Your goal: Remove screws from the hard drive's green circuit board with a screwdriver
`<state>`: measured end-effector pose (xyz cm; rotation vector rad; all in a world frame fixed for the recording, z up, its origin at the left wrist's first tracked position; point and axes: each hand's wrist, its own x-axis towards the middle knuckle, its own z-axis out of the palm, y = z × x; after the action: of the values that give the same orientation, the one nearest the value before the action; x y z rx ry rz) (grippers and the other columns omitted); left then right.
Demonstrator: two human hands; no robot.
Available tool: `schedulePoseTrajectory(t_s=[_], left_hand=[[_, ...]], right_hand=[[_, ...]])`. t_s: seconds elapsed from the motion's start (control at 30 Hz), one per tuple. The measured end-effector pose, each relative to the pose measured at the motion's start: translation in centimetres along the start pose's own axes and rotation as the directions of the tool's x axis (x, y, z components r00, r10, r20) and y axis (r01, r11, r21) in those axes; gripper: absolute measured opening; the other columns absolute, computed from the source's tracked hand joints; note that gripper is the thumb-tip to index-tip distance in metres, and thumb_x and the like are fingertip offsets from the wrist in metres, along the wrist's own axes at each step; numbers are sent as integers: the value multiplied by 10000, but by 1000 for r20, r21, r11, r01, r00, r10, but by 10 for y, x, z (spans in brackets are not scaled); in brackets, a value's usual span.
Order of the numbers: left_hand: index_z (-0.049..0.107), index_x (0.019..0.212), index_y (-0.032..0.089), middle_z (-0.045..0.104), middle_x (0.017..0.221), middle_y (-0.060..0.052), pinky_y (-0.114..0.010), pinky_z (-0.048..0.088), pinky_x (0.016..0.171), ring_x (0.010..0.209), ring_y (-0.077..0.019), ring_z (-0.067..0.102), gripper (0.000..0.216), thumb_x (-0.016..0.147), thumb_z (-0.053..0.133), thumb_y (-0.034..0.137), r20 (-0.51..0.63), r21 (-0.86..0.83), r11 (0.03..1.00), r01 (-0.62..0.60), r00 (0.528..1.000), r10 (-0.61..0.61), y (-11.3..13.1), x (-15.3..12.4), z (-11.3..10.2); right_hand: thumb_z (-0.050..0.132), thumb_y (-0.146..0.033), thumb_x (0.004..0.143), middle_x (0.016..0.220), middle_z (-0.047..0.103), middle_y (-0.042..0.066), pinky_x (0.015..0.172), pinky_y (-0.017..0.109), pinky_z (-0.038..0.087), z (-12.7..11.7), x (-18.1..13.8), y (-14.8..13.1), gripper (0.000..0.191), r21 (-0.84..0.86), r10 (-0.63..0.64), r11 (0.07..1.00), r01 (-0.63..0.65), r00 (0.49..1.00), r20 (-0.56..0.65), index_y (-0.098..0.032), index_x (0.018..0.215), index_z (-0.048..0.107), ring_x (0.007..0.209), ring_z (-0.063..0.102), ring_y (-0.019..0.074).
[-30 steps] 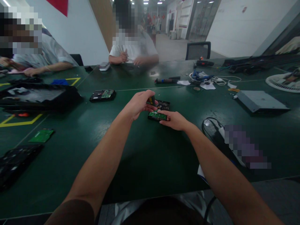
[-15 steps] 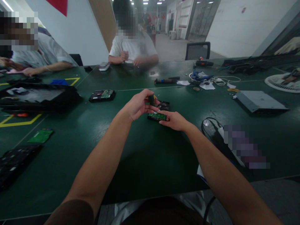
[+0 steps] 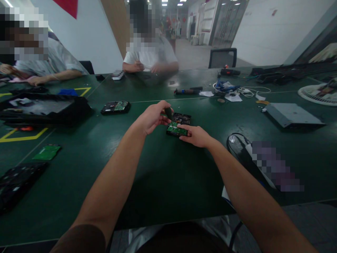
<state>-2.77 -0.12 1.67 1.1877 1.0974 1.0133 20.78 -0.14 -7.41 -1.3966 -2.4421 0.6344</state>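
Note:
My left hand (image 3: 152, 117) is closed round a small dark-handled screwdriver (image 3: 169, 114), its tip pointing down at the green circuit board of a hard drive (image 3: 176, 130) lying on the dark green table (image 3: 163, 175). My right hand (image 3: 195, 136) rests on the drive's near right edge, fingers pressed on it and holding it. A second black drive part (image 3: 183, 118) lies just behind it.
Another hard drive (image 3: 115, 106) lies to the left, with a black case (image 3: 42, 109) beyond it. A loose green board (image 3: 47, 152) and a black panel (image 3: 15, 182) lie near left. A grey box (image 3: 292, 114), cables (image 3: 237, 90) and a black cable (image 3: 237, 140) are to the right. Two people sit across the table.
My left hand has turned the screwdriver and tilted its tip down onto the board. The right hand has stayed on the drive.

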Motion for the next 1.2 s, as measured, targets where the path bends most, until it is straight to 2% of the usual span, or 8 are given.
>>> schedulePoseTrajectory(t_s=[0.17,0.3,0.4,0.5,0.63,0.87,1.0,1.2], left_hand=[[777,909,161,726,959,-94,-264,414,511,606,-129,558,310,824,661,435,1,184,980,-73,997,74,6,-5,0],[799,884,170,643,788,-61,-257,347,449,549,-118,495,285,840,661,415,-10,303,948,-93,995,101,13,-9,-1],[780,939,176,576,633,-32,-256,334,426,484,-129,472,335,868,654,478,61,232,973,14,998,-28,13,-10,-1],[746,998,173,618,612,-42,-253,398,443,466,-141,515,393,866,663,533,160,100,984,151,973,-165,11,-10,-2],[740,1005,148,663,669,-62,-250,483,510,528,-149,581,382,865,670,497,196,44,983,176,964,-182,11,-11,-2],[741,1010,156,573,617,-30,-250,409,466,511,-151,504,417,906,573,522,154,84,985,152,974,-164,11,-8,-5],[708,975,166,548,615,-16,-249,375,458,510,-147,485,368,895,590,506,140,89,985,147,977,-159,11,-8,-4],[570,771,205,500,604,13,-262,332,438,479,-121,426,293,845,661,473,-8,67,994,91,996,-90,3,0,-4]], right_hand=[[719,-446,941,903,728,27,763,325,437,-1,0,0,703,0,-7,1000,7,1000,-2,-306,1598,509,766,639,189],[718,-455,942,922,729,28,774,325,439,-2,-1,-1,699,-5,0,1000,0,1000,0,-320,1596,511,776,643,189],[723,-441,942,911,728,19,788,322,441,-2,-1,-2,694,-11,10,1000,-10,1000,-3,-327,1594,512,777,642,185],[726,-416,944,901,726,8,792,313,440,-1,-1,-3,689,-19,15,1000,-15,1000,-5,-336,1593,510,781,642,179],[733,-430,939,913,732,14,788,308,441,-1,-1,-3,687,-21,11,1000,-11,1000,-7,-331,1586,522,791,646,182],[727,-438,940,927,733,22,772,313,443,-1,-1,-2,697,-7,10,1000,-10,1000,-8,-323,1593,514,784,644,182],[725,-445,942,902,730,18,767,313,441,-2,-1,-2,703,-1,16,1000,-16,1000,6,-321,1599,507,782,648,184],[723,-442,943,878,720,13,747,315,440,-1,-1,-2,704,3,1,1000,-1,1000,-1,-313,1600,505,763,651,187]])
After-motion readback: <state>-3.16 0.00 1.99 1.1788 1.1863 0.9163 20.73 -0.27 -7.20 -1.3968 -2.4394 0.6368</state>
